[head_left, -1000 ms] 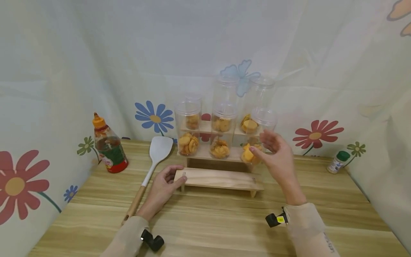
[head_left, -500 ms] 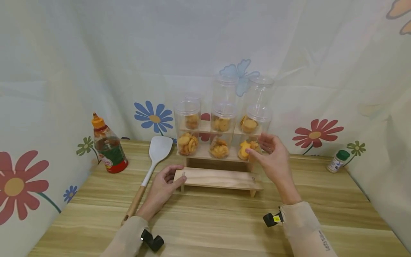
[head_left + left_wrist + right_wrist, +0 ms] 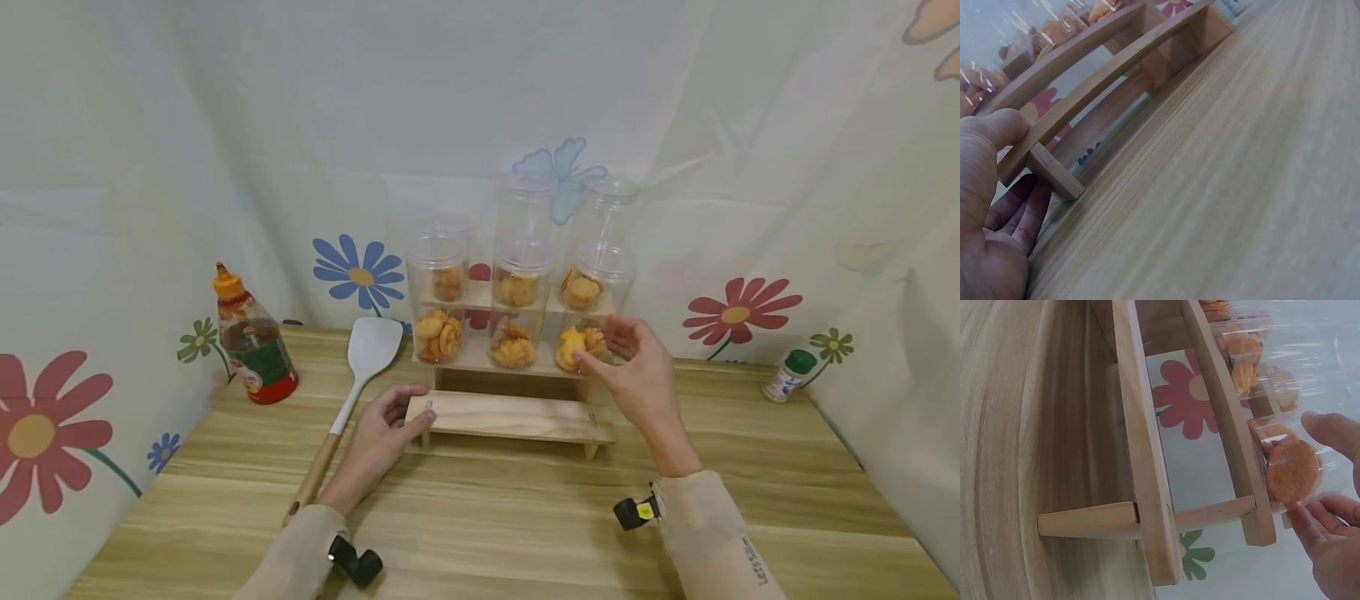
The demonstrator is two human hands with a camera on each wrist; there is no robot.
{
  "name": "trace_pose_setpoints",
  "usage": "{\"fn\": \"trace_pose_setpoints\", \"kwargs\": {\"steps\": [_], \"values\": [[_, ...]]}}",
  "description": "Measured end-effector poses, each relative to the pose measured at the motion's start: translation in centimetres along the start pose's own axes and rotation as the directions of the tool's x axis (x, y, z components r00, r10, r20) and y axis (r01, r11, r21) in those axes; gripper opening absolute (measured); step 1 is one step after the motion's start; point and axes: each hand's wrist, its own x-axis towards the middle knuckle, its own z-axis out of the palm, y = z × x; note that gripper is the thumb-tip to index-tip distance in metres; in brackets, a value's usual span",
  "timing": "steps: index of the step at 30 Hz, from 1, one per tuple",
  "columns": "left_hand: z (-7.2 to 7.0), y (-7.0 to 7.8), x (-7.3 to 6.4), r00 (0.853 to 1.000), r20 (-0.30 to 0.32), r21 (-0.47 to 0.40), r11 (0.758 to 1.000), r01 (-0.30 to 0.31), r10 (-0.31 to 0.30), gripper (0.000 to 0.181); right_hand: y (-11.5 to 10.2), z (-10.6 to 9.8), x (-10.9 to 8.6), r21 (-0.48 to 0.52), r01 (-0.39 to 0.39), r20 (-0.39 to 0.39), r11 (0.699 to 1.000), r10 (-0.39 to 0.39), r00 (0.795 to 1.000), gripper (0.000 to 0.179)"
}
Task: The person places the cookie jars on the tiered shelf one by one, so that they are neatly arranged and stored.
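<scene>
A stepped wooden display rack (image 3: 517,418) stands on the table, with its lowest step bare. My left hand (image 3: 382,429) grips the left end of that step, thumb on top and fingers underneath, beside the leg in the left wrist view. Clear lidded jars of cookies line the two upper steps. My right hand (image 3: 641,375) holds the front right jar (image 3: 603,292) low on its side, with the thumb in front and the fingers at the right. A large round cookie (image 3: 1293,471) shows through its wall in the right wrist view. The front middle jar (image 3: 522,308) and front left jar (image 3: 438,300) stand upright.
A white spatula (image 3: 367,354) with a wooden handle lies left of the rack. Beyond it stands a red sauce bottle (image 3: 258,350) with a yellow cap. A small green-capped shaker (image 3: 789,379) is at the far right. Flowered cloth (image 3: 375,100) hangs behind the table.
My right hand and the front right jar have shifted left, closer to the middle jar. In the last half second the jar stays put. My left hand keeps its place.
</scene>
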Motion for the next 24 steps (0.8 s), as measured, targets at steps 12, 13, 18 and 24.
{"fn": "trace_pose_setpoints", "kwargs": {"steps": [12,13,18,24], "values": [[0.5,0.0,0.3,1.0,0.009,0.001,1.0,0.01,-0.01,0.043,0.2,-0.5,-0.3,-0.063,-0.015,0.014,0.998,0.016,1.0,0.085],[0.5,0.1,0.3,1.0,0.006,0.001,1.0,0.014,-0.014,0.044,0.2,-0.6,-0.4,-0.082,-0.008,0.013,0.997,0.009,1.0,0.089],[0.2,0.7,0.1,1.0,-0.02,0.049,0.999,0.014,-0.013,0.065,0.4,-0.9,-1.7,-0.209,0.089,-0.014,0.974,-0.094,0.995,0.093],[-1.2,2.2,-1.4,0.989,-0.067,0.241,0.964,-0.114,0.134,0.1,1.0,-1.0,-4.4,-0.413,0.26,0.024,0.873,-0.275,0.961,0.109]]}}
